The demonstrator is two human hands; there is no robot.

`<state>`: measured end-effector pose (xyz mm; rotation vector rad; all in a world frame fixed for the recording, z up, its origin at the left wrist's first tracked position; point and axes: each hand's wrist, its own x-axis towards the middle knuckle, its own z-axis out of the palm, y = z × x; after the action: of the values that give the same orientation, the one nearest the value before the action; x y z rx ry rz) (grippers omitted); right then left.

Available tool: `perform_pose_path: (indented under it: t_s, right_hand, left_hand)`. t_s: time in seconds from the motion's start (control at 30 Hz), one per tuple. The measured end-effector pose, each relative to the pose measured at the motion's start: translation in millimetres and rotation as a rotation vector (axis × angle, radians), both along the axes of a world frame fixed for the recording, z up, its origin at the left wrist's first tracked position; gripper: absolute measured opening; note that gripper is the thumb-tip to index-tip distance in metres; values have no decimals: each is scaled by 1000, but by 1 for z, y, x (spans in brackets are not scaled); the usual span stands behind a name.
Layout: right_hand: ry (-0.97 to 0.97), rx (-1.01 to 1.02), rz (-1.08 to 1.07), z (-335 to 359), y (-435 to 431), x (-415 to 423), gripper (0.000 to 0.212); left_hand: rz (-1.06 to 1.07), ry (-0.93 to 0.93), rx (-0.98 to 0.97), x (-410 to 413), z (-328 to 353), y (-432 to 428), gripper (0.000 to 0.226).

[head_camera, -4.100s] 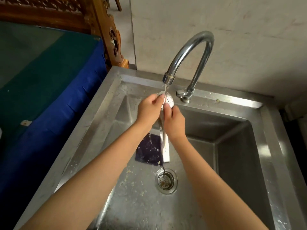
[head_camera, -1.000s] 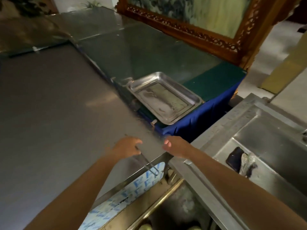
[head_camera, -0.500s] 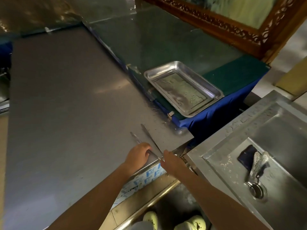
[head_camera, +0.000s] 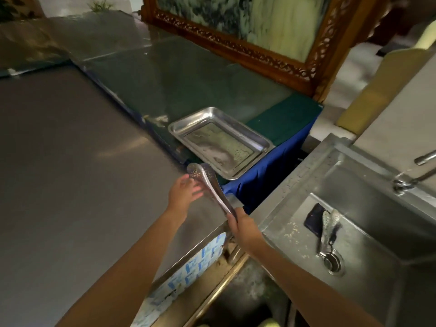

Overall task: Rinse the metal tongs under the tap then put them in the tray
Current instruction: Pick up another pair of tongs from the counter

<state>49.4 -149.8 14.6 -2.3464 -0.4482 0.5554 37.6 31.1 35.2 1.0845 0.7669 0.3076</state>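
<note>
My right hand (head_camera: 243,226) grips the handle end of a pair of metal tongs (head_camera: 210,184), whose perforated spoon-shaped heads point up and away toward the tray. My left hand (head_camera: 185,191) is beside the tongs' heads with fingers spread, close to or touching them. The steel tray (head_camera: 259,141) sits just beyond, on the green-covered table, with nothing in it but a wet sheen. A second pair of tongs (head_camera: 329,226) lies in the sink (head_camera: 295,185) on a dark cloth (head_camera: 312,217), near the drain. The tap (head_camera: 415,177) is at the right edge.
A large steel counter (head_camera: 70,173) spreads out to the left. Blue cloth (head_camera: 266,178) hangs between the table and the sink. A carved wooden frame (head_camera: 247,53) stands behind the table. The drain (head_camera: 333,263) is at the sink's near side.
The tongs were lifted off the steel counter's corner and now point toward the tray in my right hand. My left hand let go and opened. Earlier, tongs were rinsed under the tap.
</note>
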Motion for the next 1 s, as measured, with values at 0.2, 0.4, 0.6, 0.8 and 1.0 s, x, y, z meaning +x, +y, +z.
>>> perform_pose_path:
  t_s: [0.2, 0.4, 0.6, 0.8, 1.0]
  right_hand:
    - [-80, 47, -77, 29, -56, 27, 31]
    - [-116, 90, -220, 57, -122, 61, 25]
    - [-67, 195, -318, 66, -190, 96, 20]
    - [21, 339, -426, 71, -254, 130, 27]
    - [87, 328, -468, 59, -321, 157, 24]
  left_hand:
    - [-154, -141, -206, 60, 34, -55, 28]
    - [-214, -219, -287, 120, 78, -129, 31]
    - [-284, -237, -290, 177, 105, -203, 30]
    - [-360, -186, -301, 234, 109, -276, 25]
    - [-474, -99, -235, 277, 96, -353, 32]
